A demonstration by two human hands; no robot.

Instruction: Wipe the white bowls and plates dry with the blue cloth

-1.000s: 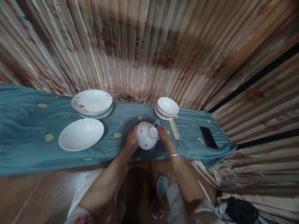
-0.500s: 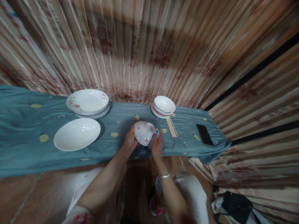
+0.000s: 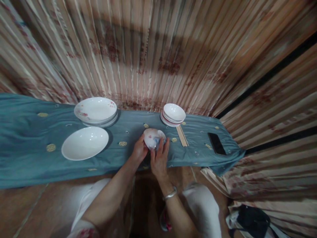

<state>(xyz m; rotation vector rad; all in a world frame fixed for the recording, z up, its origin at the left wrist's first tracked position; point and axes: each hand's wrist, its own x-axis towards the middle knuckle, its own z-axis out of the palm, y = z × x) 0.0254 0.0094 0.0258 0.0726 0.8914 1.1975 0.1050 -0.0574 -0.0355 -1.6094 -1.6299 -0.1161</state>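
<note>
Over the worktop [image 3: 195,132], the left hand [image 3: 139,151] keeps its grip on the bowl [image 3: 150,137]; the right hand [image 3: 159,162] has just swung round, fingers spread across its side with a bluish cloth [image 3: 157,139], apparently wiping fresh surface.

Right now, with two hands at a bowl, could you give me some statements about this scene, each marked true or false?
1. The left hand and right hand are at the same bowl. True.
2. A phone lies right of the wooden sticks. True.
3. The left hand holds the phone. False: it holds the bowl.
4. Stacked plates stand left of the stacked bowls. True.
5. The wooden sticks lie on the plates. False: they lie near the stacked bowls.
</note>
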